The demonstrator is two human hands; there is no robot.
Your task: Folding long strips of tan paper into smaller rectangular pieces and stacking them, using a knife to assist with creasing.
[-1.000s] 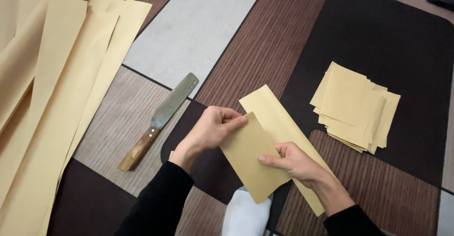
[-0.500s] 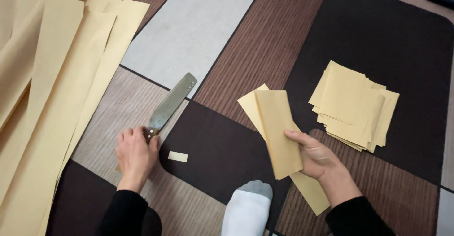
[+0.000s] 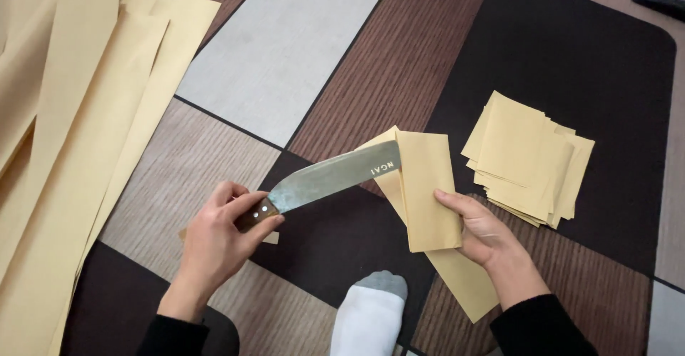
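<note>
Head view: the left hand (image 3: 217, 238), at about 7 o'clock in the picture, is closed in a fist-like grip around the wooden handle of a broad-bladed knife (image 3: 328, 180). The steel blade slants up toward 2 o'clock, and its squared tip reaches the upper edge of a folded tan paper strip (image 3: 428, 192). The right hand (image 3: 481, 231), at 4 o'clock, pinches that strip with the thumb on top and the fingers underneath (the fingers are mostly hidden by the paper). At 3 o'clock, just beside the strip, a stack of cut paper squares (image 3: 528, 158) lies on the patchwork rug (image 3: 300, 35). Long paper sheets (image 3: 78, 113) spread out at 9 to 10 o'clock. A white-socked foot (image 3: 371, 317) shows at 6 o'clock.
</note>
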